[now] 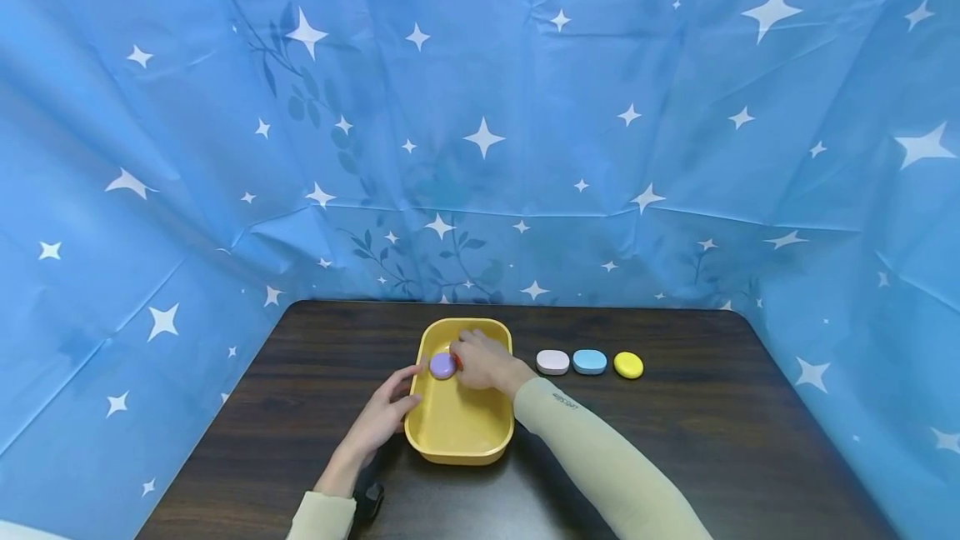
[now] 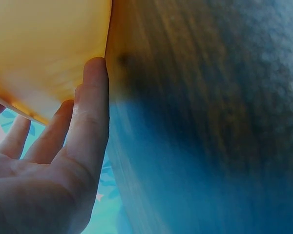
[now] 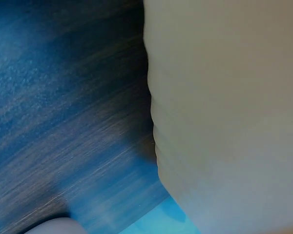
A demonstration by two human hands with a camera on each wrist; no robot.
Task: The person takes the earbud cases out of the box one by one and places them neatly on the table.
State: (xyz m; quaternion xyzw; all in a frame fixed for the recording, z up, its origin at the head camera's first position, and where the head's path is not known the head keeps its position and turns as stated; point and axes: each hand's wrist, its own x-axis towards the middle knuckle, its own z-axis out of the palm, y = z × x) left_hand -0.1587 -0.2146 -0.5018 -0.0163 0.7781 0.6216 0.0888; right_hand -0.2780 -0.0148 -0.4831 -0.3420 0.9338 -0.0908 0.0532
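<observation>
A yellow tray (image 1: 459, 432) stands on the dark table. Inside it, near the left wall, sits a round purple piece (image 1: 442, 366). My right hand (image 1: 483, 359) reaches over the tray's right rim and pinches a small red piece (image 1: 457, 362) right beside the purple one; most of the red piece is hidden behind the fingers. Along the left side of the tray, my left hand (image 1: 384, 411) rests its extended fingers against the wall and rim. The left wrist view shows those fingers (image 2: 94, 92) against the outside of the tray. Only the sleeve (image 3: 229, 107) fills much of the right wrist view.
To the right of the tray, a pale pink oval piece (image 1: 552, 362), a light blue oval piece (image 1: 589, 362) and a round yellow piece (image 1: 628, 365) lie in a row on the wood-grain table (image 1: 720, 440). A blue curtain with white stars (image 1: 483, 137) hangs behind.
</observation>
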